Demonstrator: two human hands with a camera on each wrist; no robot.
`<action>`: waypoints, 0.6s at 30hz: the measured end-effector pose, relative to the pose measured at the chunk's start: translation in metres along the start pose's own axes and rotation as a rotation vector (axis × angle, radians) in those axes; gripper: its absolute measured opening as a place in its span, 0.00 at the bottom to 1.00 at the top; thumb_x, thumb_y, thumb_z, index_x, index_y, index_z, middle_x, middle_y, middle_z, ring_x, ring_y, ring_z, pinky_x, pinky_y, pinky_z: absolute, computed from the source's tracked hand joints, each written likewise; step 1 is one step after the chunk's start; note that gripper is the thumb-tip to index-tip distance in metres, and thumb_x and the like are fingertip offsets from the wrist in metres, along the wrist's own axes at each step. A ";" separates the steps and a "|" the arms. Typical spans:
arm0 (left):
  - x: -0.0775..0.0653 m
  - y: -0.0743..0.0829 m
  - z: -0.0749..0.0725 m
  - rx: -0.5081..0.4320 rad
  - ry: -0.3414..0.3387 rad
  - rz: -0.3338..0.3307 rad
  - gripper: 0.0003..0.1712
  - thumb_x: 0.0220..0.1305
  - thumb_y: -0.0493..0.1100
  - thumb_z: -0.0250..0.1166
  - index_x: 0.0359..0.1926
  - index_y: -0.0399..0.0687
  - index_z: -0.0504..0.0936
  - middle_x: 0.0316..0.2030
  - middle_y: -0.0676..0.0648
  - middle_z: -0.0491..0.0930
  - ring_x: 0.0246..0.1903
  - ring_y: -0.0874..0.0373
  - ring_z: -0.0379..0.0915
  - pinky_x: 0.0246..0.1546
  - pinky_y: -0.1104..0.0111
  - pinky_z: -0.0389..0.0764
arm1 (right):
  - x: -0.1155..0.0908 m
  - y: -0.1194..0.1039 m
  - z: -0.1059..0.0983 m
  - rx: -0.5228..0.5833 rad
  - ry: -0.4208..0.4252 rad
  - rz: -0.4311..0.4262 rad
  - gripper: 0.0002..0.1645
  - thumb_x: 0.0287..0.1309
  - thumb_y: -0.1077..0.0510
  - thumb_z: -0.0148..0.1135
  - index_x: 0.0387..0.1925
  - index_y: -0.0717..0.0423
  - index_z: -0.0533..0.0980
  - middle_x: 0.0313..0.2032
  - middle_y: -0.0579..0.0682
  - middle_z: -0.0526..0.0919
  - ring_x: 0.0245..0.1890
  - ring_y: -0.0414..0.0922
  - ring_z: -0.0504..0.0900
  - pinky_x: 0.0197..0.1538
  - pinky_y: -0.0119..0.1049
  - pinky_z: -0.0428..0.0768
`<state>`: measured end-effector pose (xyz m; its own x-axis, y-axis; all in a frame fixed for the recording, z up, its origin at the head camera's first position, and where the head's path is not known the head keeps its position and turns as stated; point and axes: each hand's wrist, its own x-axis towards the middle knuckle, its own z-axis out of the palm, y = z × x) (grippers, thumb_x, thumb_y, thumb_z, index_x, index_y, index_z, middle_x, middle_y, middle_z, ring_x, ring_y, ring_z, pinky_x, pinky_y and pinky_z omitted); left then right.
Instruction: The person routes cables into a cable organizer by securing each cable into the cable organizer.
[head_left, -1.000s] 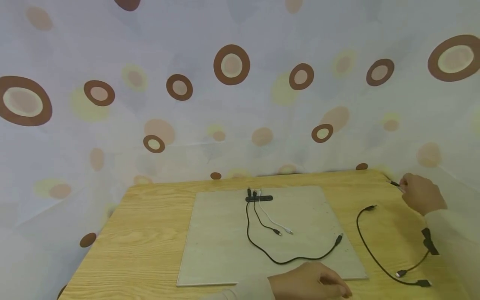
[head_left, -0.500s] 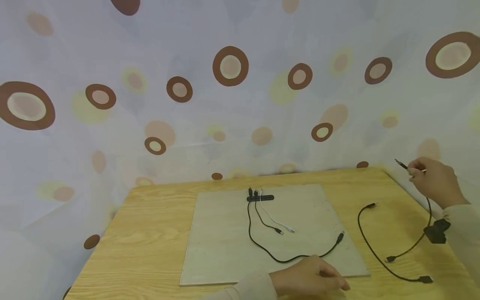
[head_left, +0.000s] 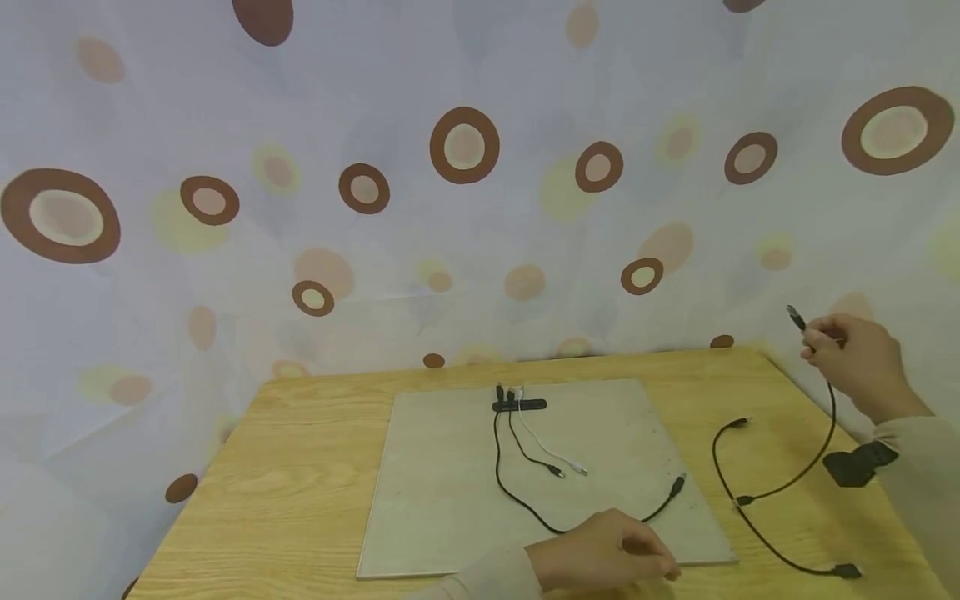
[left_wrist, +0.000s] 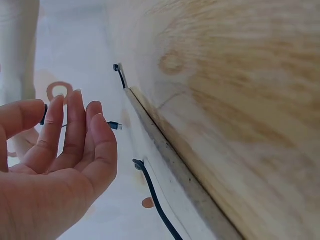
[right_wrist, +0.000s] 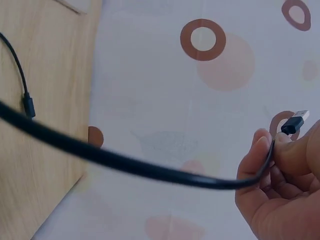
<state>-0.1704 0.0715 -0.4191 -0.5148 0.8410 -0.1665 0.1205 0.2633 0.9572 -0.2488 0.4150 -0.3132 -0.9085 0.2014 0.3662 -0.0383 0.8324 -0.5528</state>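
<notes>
At the right side of the table my right hand [head_left: 862, 362] pinches a black USB cable [head_left: 833, 417] between thumb and forefinger, just behind its plug. That plug [right_wrist: 295, 122], with a metal USB-A end, sticks out past the fingertips. From the hand the cable hangs in a curve, its small lower plug [head_left: 744, 501] overlapping a second black cable [head_left: 726, 479] that lies on the table. My left hand [head_left: 600, 554] holds nothing, fingers loosely curled, at the front edge of a pale board [head_left: 435, 500]. In the head view it covers part of a long black cable [head_left: 525, 497].
A black strip [head_left: 534, 405] near the board's far edge has several cable ends at it, among them a white cable [head_left: 543, 442] and a short black cable [head_left: 528, 454]. A patterned curtain [head_left: 465, 250] closes off the back of the wooden table [head_left: 285, 483].
My right hand has lifted the black cable's plug end from the table's far right and turned it upward. The lower plug has slid leftward to the second cable. The left hand has hardly moved.
</notes>
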 end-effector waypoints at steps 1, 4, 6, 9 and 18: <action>0.000 0.000 0.000 0.007 0.012 0.007 0.13 0.64 0.44 0.52 0.43 0.47 0.80 0.37 0.61 0.80 0.39 0.75 0.71 0.40 0.77 0.71 | 0.000 -0.002 -0.001 0.010 -0.008 -0.007 0.28 0.63 0.43 0.39 0.47 0.65 0.67 0.33 0.55 0.78 0.21 0.19 0.67 0.23 0.32 0.74; 0.001 0.001 0.002 0.011 0.045 -0.009 0.11 0.62 0.43 0.55 0.41 0.49 0.81 0.35 0.62 0.79 0.37 0.74 0.71 0.37 0.77 0.72 | -0.001 -0.011 0.000 0.039 -0.025 -0.024 0.28 0.63 0.44 0.40 0.48 0.65 0.67 0.33 0.54 0.78 0.23 0.21 0.70 0.23 0.30 0.75; 0.000 0.001 0.002 0.010 0.052 -0.022 0.10 0.61 0.43 0.56 0.41 0.48 0.81 0.34 0.63 0.79 0.36 0.74 0.72 0.36 0.77 0.73 | -0.003 -0.019 0.003 0.072 -0.043 -0.029 0.28 0.63 0.45 0.40 0.48 0.67 0.66 0.36 0.58 0.77 0.24 0.23 0.71 0.25 0.28 0.75; 0.000 0.000 -0.001 0.037 0.052 -0.018 0.10 0.61 0.42 0.57 0.43 0.48 0.80 0.35 0.62 0.78 0.34 0.73 0.72 0.35 0.77 0.73 | -0.006 -0.030 0.008 0.113 -0.063 -0.041 0.27 0.64 0.47 0.40 0.48 0.69 0.65 0.40 0.63 0.74 0.25 0.25 0.73 0.27 0.26 0.75; 0.013 0.009 -0.008 0.193 0.076 0.018 0.23 0.60 0.44 0.59 0.57 0.58 0.69 0.54 0.63 0.64 0.49 0.70 0.66 0.40 0.75 0.72 | -0.012 -0.057 0.017 0.323 -0.202 -0.055 0.26 0.65 0.51 0.40 0.49 0.72 0.61 0.35 0.52 0.73 0.30 0.33 0.76 0.34 0.29 0.77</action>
<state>-0.1827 0.0813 -0.4109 -0.5727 0.8102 -0.1250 0.2869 0.3409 0.8952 -0.2433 0.3558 -0.2987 -0.9638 0.0285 0.2650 -0.1893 0.6268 -0.7558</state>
